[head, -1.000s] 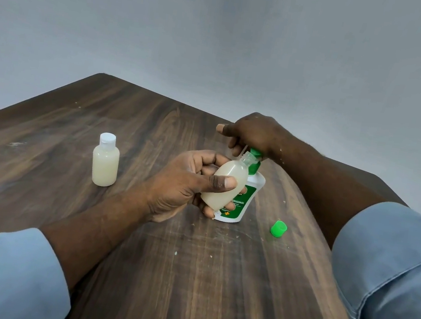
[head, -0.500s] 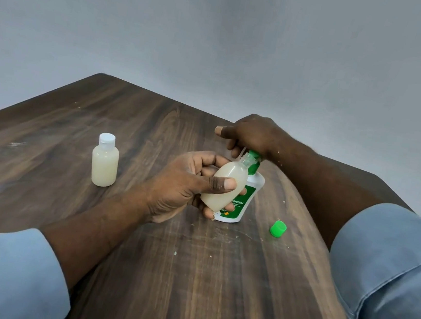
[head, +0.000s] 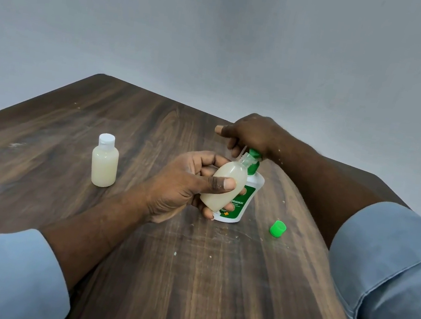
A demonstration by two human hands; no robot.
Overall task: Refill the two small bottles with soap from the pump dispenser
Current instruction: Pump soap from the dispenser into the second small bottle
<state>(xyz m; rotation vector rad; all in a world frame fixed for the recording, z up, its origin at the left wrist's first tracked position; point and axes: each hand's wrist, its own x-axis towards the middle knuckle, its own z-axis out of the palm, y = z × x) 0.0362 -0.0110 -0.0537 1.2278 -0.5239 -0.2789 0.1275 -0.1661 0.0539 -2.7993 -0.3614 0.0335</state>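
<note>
Uncapped small bottle (head: 223,185) is gripped by left hand (head: 186,185), tilted, long axis lower-left to upper-right, mouth held at pump dispenser (head: 253,188) spout. Pump head is clasped by right hand (head: 250,135). Pose unchanged since earlier frames.

table (head: 185,291): dark wood grain, pale specks | wall (head: 221,39): plain grey, behind table

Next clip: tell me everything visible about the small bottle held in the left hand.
The bottle is small, translucent plastic with rounded shoulders, almost full of creamy off-white liquid. It is uncapped, its clear threaded neck open. It is tilted, neck up and to the right, directly under the green spout of the dispenser, whose body stands just behind it. The left hand grips it, thumb across the front, fingers curled behind.
</note>
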